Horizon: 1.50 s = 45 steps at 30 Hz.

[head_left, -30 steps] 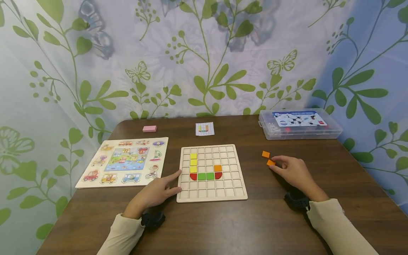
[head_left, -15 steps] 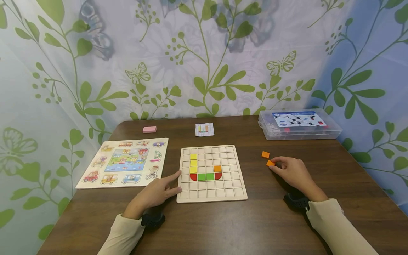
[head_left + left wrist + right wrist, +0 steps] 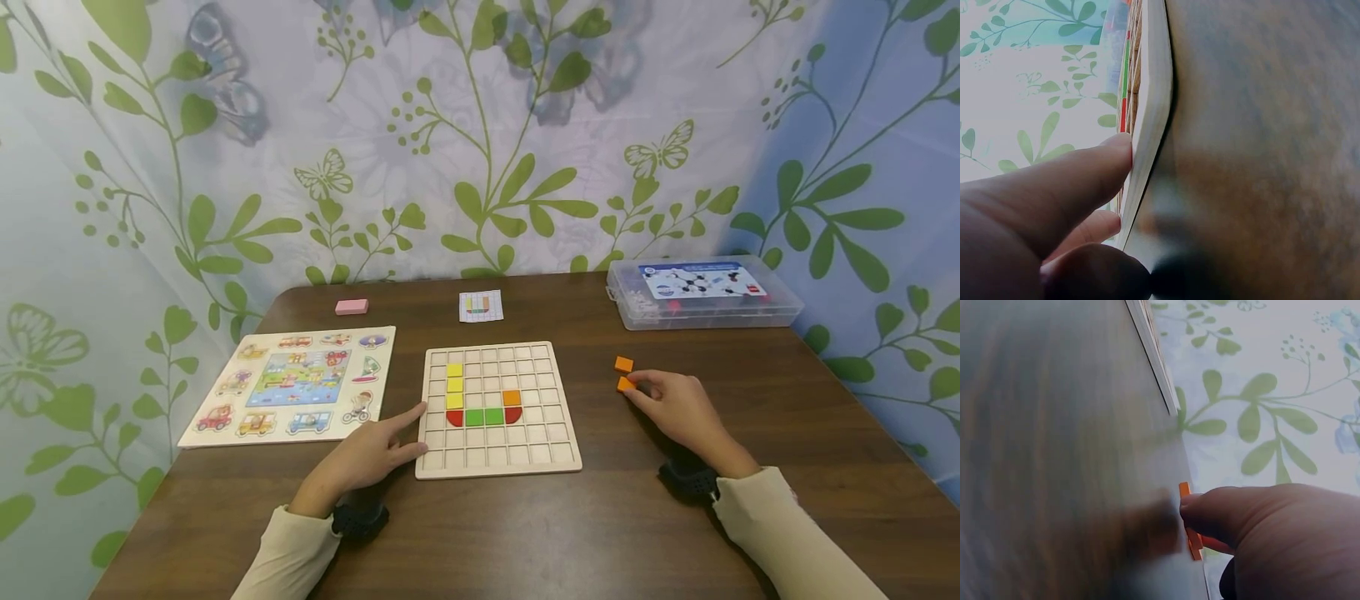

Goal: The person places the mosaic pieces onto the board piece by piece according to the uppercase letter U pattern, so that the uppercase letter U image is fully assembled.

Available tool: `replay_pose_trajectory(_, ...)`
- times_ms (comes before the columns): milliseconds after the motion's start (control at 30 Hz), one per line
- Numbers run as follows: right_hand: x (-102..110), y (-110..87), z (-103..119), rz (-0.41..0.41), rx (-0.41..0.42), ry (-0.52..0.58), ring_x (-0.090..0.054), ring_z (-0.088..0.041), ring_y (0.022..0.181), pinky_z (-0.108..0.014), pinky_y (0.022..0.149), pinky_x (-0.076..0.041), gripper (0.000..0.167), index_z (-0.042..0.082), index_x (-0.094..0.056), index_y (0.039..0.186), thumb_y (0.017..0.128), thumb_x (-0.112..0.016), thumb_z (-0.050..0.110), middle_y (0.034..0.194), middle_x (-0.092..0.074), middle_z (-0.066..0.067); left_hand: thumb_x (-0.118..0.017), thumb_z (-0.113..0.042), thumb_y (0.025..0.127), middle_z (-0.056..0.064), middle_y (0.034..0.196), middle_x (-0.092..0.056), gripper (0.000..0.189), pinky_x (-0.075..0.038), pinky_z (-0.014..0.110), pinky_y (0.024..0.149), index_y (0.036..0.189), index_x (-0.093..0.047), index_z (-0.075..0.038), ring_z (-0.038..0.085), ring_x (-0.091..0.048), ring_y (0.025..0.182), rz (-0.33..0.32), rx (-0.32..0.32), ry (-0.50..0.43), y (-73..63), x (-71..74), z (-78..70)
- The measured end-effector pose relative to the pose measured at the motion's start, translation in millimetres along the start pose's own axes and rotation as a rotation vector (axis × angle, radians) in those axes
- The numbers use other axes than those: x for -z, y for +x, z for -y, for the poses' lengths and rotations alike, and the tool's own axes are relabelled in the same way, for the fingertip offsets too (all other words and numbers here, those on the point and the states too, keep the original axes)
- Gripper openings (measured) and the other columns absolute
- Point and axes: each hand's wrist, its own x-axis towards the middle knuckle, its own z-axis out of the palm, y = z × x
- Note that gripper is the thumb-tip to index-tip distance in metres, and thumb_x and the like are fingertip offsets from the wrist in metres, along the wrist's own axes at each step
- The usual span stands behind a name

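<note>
A wooden grid board (image 3: 551,433) lies on the table, with yellow squares (image 3: 454,385), green squares (image 3: 484,416), red rounded corner pieces (image 3: 454,417) and one orange square (image 3: 512,397) set in a U shape. My left hand (image 3: 363,457) touches the board's left edge with extended thumb and index finger; the left wrist view shows fingertips at the board's rim (image 3: 1154,94). Right of the board, my right hand (image 3: 678,408) pinches an orange square tile (image 3: 623,384) between thumb and index finger, low over the table. Just behind it lies another orange tile (image 3: 623,364).
A small pattern card (image 3: 481,306) with a similar U lies behind the board. To the left is a picture puzzle board (image 3: 281,429), with a pink block (image 3: 352,307) behind it. A clear plastic case (image 3: 705,293) stands at the back right, before a leafy curtain (image 3: 420,167).
My right hand has shifted slightly left, taking the pinched orange tile with it. The other orange tile and my left hand at the board's edge have stayed in place.
</note>
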Motion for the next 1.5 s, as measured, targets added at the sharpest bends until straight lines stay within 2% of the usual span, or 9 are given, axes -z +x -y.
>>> replay_pose_trajectory(167, -5.6, 0.8, 5.8, -0.027, 0.025, 0.005, -0.035, -0.015, 0.048, -0.029, 0.049, -0.026, 0.029, 0.004, -0.076, 0.111, 0.093, -0.077, 0.027, 0.054, -0.040, 0.005, -0.067, -0.046, 0.098, -0.002, 0.059, -0.047, 0.068, -0.036, 0.030, 0.054, 0.158, -0.042, -0.027, 0.012, -0.039, 0.051, 0.005, 0.019, 0.006, 0.7, -0.8, 0.1)
replay_pose_trajectory(433, -12.3, 1.1, 14.3, -0.020, 0.059, 0.002, -0.032, -0.013, 0.046, -0.029, 0.048, -0.025, 0.027, 0.007, -0.076, 0.113, 0.096, -0.074, 0.028, 0.054, -0.039, 0.006, -0.068, -0.045, 0.098, -0.002, 0.059, -0.047, 0.068, -0.036, 0.029, 0.053, 0.158, -0.042, -0.028, 0.012, -0.039, 0.051, 0.004, 0.027, 0.016, 1.1, -2.0, 1.2)
replay_pose_trajectory(567, -13.6, 1.3, 16.1, -0.039, 0.069, 0.003, -0.030, -0.012, 0.046, -0.029, 0.048, -0.025, 0.027, 0.007, -0.077, 0.113, 0.096, -0.074, 0.028, 0.053, -0.038, 0.006, -0.067, -0.045, 0.098, -0.002, 0.059, -0.047, 0.068, -0.035, 0.029, 0.053, 0.158, -0.042, -0.027, 0.012, -0.039, 0.050, 0.000, 0.018, 0.012, 1.6, -2.1, 1.6)
replay_pose_trajectory(1233, -21.1, 5.2, 24.6, -0.060, 0.056, 0.050, -0.033, -0.013, 0.046, -0.028, 0.047, -0.025, 0.026, 0.009, -0.077, 0.114, 0.095, -0.076, 0.027, 0.054, -0.040, 0.006, -0.067, -0.045, 0.098, -0.002, 0.059, -0.046, 0.068, -0.035, 0.029, 0.052, 0.158, -0.042, -0.026, 0.012, -0.038, 0.050, -0.001, 0.003, 0.001, -0.5, -0.1, 1.3)
replay_pose_trajectory(1500, -25.7, 6.1, 29.7, -0.073, 0.085, 0.043, -0.030, -0.011, 0.045, -0.028, 0.047, -0.025, 0.026, 0.010, -0.077, 0.114, 0.095, -0.076, 0.027, 0.053, -0.039, 0.008, -0.066, -0.046, 0.099, -0.003, 0.060, -0.047, 0.068, -0.035, 0.029, 0.053, 0.159, -0.041, -0.026, 0.011, -0.038, 0.050, 0.006, 0.001, -0.001, 0.4, 0.1, 0.8)
